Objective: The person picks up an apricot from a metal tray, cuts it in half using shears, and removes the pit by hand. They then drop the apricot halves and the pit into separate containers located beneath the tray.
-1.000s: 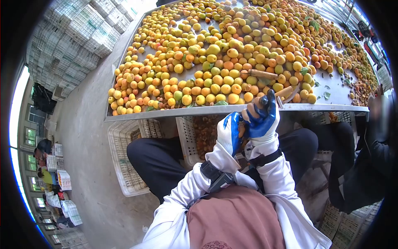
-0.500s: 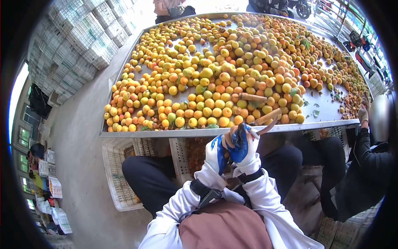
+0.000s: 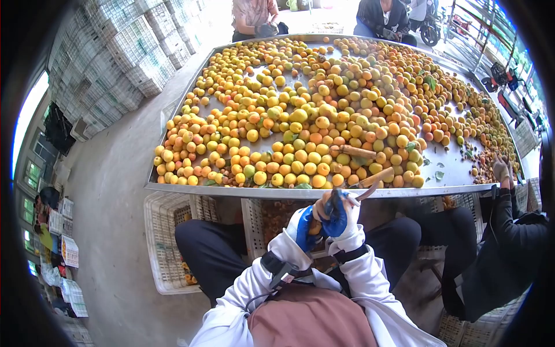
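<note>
Both my hands wear white gloves with blue palms and are held close together just below the front edge of the metal table (image 3: 312,193). My left hand (image 3: 308,224) is closed, its fingers against the right hand; whatever they hold is hidden. Fingers bent, my right hand (image 3: 341,218) grips a thin curved knife-like tool (image 3: 371,189) that points up and right. Beyond them, many yellow-orange apricots (image 3: 309,168) cover the table. Two wooden-handled tools lie among the fruit: one handle (image 3: 357,151) further back, another wooden piece (image 3: 378,177) by the edge.
White plastic crates (image 3: 165,254) stand under the table's front edge, some with fruit pieces inside. A co-worker (image 3: 514,237) sits at the right, hands over the fruit. Two more people sit across the table. Stacked crates (image 3: 124,46) rise at the left.
The view has tilted up a little, bringing more of the people across the table into sight. My hands stay together, and the curved tool has shifted slightly.
</note>
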A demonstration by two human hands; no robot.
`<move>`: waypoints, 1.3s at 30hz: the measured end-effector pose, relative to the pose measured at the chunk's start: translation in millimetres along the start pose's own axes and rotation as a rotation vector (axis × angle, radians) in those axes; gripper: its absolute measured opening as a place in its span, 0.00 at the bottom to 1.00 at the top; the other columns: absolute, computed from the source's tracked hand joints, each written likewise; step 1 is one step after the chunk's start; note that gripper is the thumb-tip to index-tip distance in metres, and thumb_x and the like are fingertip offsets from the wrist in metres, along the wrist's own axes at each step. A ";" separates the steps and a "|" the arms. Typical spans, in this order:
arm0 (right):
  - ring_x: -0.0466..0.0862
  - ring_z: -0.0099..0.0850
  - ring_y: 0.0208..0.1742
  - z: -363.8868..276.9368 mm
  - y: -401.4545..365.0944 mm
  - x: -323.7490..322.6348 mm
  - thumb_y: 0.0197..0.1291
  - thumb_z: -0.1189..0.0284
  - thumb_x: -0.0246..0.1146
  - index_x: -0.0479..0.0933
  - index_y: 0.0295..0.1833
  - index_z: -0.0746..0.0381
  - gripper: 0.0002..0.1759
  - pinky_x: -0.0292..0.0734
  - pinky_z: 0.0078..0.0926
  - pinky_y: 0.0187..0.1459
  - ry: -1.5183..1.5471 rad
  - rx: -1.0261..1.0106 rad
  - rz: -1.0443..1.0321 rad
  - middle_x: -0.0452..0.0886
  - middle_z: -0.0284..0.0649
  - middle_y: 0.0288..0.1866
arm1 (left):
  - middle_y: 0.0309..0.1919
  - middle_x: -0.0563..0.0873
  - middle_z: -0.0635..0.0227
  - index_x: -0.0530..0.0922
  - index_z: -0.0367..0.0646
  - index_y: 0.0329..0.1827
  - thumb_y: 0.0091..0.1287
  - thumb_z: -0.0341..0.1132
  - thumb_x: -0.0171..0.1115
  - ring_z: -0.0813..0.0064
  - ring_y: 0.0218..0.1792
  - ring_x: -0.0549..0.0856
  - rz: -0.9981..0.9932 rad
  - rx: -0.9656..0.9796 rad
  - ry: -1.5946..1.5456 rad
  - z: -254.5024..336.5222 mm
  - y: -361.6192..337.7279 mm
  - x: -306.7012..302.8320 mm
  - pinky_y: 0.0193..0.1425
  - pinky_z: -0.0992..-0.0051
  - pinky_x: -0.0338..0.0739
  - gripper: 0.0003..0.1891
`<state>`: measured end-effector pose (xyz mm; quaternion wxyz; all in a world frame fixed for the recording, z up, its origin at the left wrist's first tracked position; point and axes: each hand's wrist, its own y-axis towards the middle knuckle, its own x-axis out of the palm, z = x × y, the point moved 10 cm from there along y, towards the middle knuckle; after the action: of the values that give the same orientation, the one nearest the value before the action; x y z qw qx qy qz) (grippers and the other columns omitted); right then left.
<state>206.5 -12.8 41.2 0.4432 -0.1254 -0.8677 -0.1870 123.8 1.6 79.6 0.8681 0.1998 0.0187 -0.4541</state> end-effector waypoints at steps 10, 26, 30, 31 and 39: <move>0.59 0.23 0.15 -71.7 2.4 -17.1 0.76 0.55 0.54 0.73 0.33 0.57 0.20 0.57 0.26 0.18 0.130 -0.267 0.392 0.63 0.29 0.19 | 0.38 0.87 0.68 0.81 0.40 0.55 0.81 0.52 0.46 0.82 0.23 0.79 0.215 -0.638 -0.780 -83.7 -15.5 -4.7 0.27 0.80 0.74 0.23; 0.76 0.18 0.25 -223.1 5.6 -19.4 0.71 0.66 0.63 0.80 0.41 0.68 0.14 0.69 0.19 0.26 -1.230 -0.313 0.640 0.80 0.33 0.28 | 0.56 0.84 0.56 0.69 0.40 0.72 0.78 0.42 0.55 0.74 0.36 0.85 0.026 -0.461 -0.926 -46.3 -25.9 -41.9 0.42 0.73 0.82 0.24; 0.76 0.25 0.26 -218.4 27.2 7.6 0.69 0.68 0.65 0.79 0.39 0.68 0.13 0.72 0.29 0.31 -1.613 -0.365 0.487 0.79 0.37 0.24 | 0.47 0.88 0.61 0.73 0.38 0.66 0.79 0.47 0.53 0.81 0.30 0.83 0.080 -0.454 -0.726 -39.3 -20.4 -55.0 0.35 0.81 0.78 0.23; 0.80 0.34 0.27 -210.7 32.1 12.5 0.66 0.66 0.67 0.80 0.41 0.66 0.12 0.74 0.34 0.33 -1.651 -0.346 0.444 0.81 0.42 0.26 | 0.47 0.88 0.61 0.73 0.38 0.66 0.79 0.47 0.53 0.81 0.30 0.83 0.084 -0.450 -0.723 -38.4 -19.7 -57.5 0.35 0.81 0.78 0.23; 0.86 0.49 0.45 -119.4 76.8 -4.4 0.60 0.59 0.68 0.79 0.46 0.63 0.19 0.79 0.45 0.45 -2.175 0.010 0.096 0.85 0.51 0.41 | 0.20 0.81 0.71 0.80 0.43 0.52 0.75 0.67 0.44 0.84 0.10 0.67 0.377 -0.676 -0.838 -66.4 -27.0 -76.7 0.14 0.81 0.59 0.33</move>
<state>324.7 4.0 118.2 -0.5547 -0.2558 -0.7905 0.0450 67.2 71.9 26.0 0.8831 -0.2863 -0.2188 -0.3007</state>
